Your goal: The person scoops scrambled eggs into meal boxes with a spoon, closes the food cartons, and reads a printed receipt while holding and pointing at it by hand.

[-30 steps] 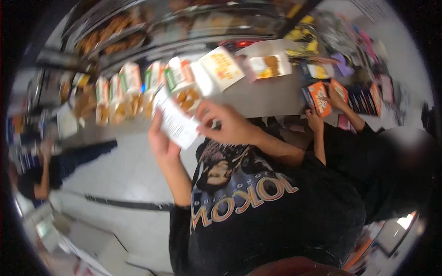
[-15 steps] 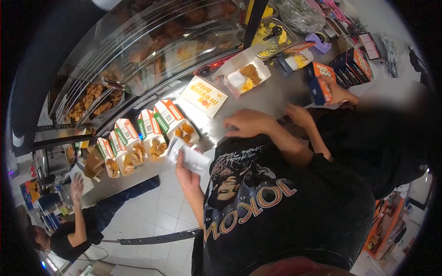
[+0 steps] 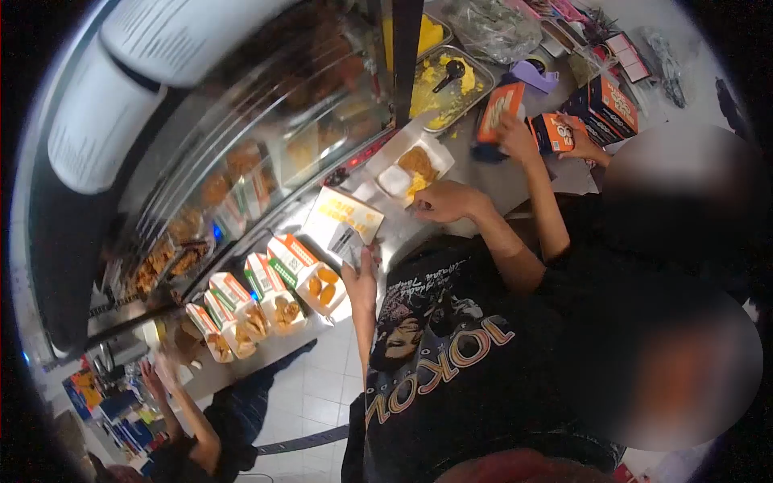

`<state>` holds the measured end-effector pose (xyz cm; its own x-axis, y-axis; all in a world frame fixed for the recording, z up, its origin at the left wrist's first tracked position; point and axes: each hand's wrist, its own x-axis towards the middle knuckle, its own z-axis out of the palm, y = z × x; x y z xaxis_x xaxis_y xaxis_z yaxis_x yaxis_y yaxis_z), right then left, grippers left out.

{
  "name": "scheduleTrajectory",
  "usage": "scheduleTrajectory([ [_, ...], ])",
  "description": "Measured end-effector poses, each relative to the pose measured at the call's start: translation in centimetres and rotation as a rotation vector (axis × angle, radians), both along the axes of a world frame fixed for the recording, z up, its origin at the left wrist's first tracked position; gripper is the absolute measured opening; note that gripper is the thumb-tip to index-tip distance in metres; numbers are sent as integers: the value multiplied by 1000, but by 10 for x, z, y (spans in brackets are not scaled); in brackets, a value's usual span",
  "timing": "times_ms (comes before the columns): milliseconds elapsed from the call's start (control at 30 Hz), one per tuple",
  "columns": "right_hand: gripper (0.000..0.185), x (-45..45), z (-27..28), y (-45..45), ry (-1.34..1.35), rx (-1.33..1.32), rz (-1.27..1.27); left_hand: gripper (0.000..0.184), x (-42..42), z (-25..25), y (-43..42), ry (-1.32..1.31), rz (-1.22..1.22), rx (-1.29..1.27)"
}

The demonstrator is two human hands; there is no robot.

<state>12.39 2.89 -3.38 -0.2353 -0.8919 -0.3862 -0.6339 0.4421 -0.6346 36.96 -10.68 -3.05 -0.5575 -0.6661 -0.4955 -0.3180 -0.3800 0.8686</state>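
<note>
The left hand [image 3: 361, 276] is closed on a paper [image 3: 346, 243], pinched between thumb and fingers, to the left of the open box [image 3: 436, 148] and slightly nearer the body. The paper overlaps the lid [image 3: 342, 214] in view; whether they touch cannot be told. The right hand [image 3: 448, 201] is partly open, fingers loosely curled, with nothing seen in it. It hovers at the near side of the box, close to the egg [image 3: 417, 186]; contact is unclear.

In the box lie rice [image 3: 394, 180], chicken [image 3: 419, 162] and the egg. Farther left of the box, the cartons [image 3: 299, 259] stand in a row along the surface [image 3: 564, 175], food at their near ends. Beyond the box is a tray [image 3: 492, 83] with a spoon [image 3: 449, 74] in it. To the right of the box, a co-worker's hands [image 3: 518, 134] handle orange boxes [image 3: 557, 129].

The likeliest trouble is the right hand's low wrist or fingers brushing the egg or tipping the box, as its walls look light. The paper, held by one end, could slip and drop onto the lid, or pick up grease from the cartons. The left forearm could also nudge the nearest carton, which sits by the surface's edge, and spill its food.
</note>
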Motion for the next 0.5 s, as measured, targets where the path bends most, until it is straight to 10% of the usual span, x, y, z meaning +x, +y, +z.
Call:
scheduleTrajectory([
  [333,31,-126,48,-23,209,-177,-335,43,-58,-1,7,-147,-279,-93],
  [500,28,-132,84,-31,-264,29,26,41,-76,8,5,-203,-603,-418],
])
